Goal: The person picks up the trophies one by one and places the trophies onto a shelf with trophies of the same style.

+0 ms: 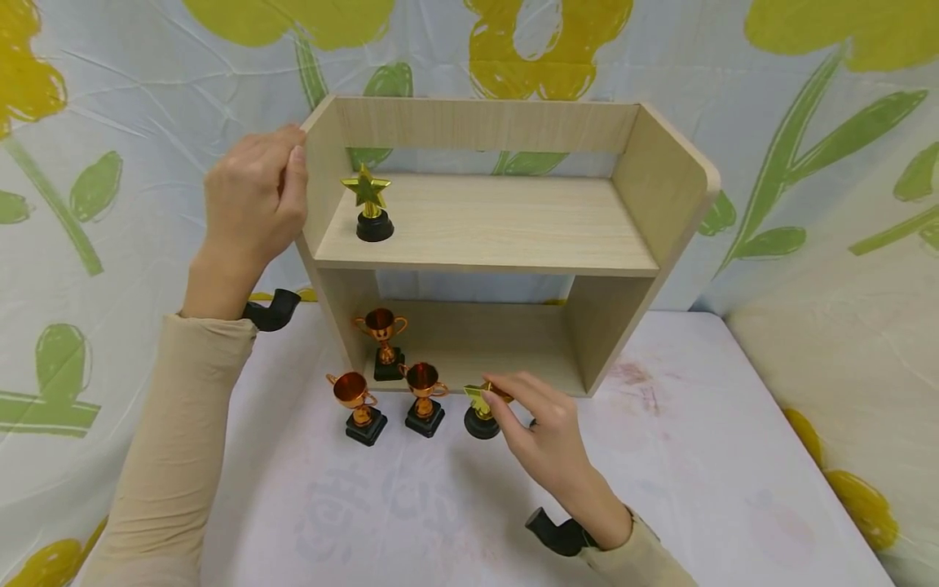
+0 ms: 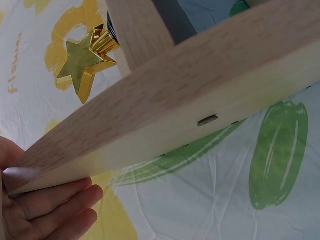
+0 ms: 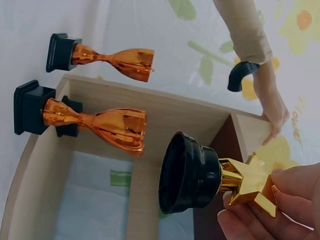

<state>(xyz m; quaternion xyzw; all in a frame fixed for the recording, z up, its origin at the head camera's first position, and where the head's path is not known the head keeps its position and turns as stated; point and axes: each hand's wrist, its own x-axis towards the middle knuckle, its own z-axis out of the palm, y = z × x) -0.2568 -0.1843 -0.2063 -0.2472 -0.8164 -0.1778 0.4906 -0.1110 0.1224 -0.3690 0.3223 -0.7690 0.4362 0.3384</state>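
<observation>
My right hand pinches a gold star trophy by its star, in front of the shelf's lower edge. In the right wrist view, thumb and fingers hold the star, and the round black base points away from the hand. My left hand grips the top front corner of the left side panel of a pale wooden shelf; the thumb lies on one face and the fingers on the other. Another gold star trophy stands upright at the left of the upper tier.
One copper-coloured cup trophy stands inside the lower tier at left. Two more, a left cup and a middle cup, stand on the white-covered table before the shelf. A flower-patterned cloth hangs behind.
</observation>
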